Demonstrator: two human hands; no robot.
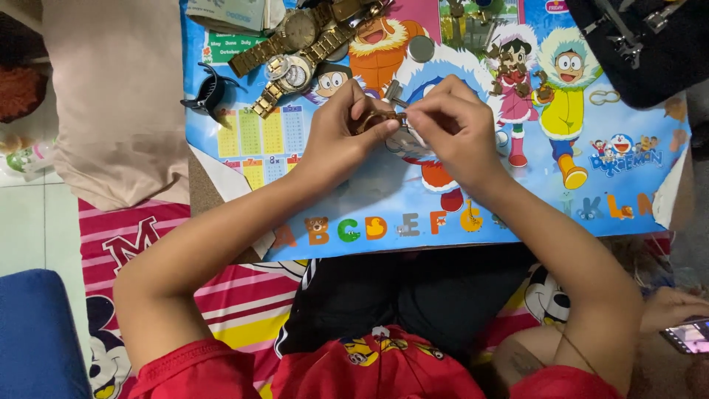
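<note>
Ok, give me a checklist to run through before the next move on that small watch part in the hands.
1. Left hand has a grip on the small brown ring-shaped part: ok, fingers pinch it.
2. Right hand meets the part from the other side: ok, its fingertips are at it.
3. Thin tool in the right hand: cannot tell, only a short metal tip shows.
4. Work sits over the cartoon mat, not off its edge: ok.
5. Gold watches lie apart from the hands: ok, at the mat's top.
6. Tiny loose pieces under the hands: cannot tell, hidden.
</note>
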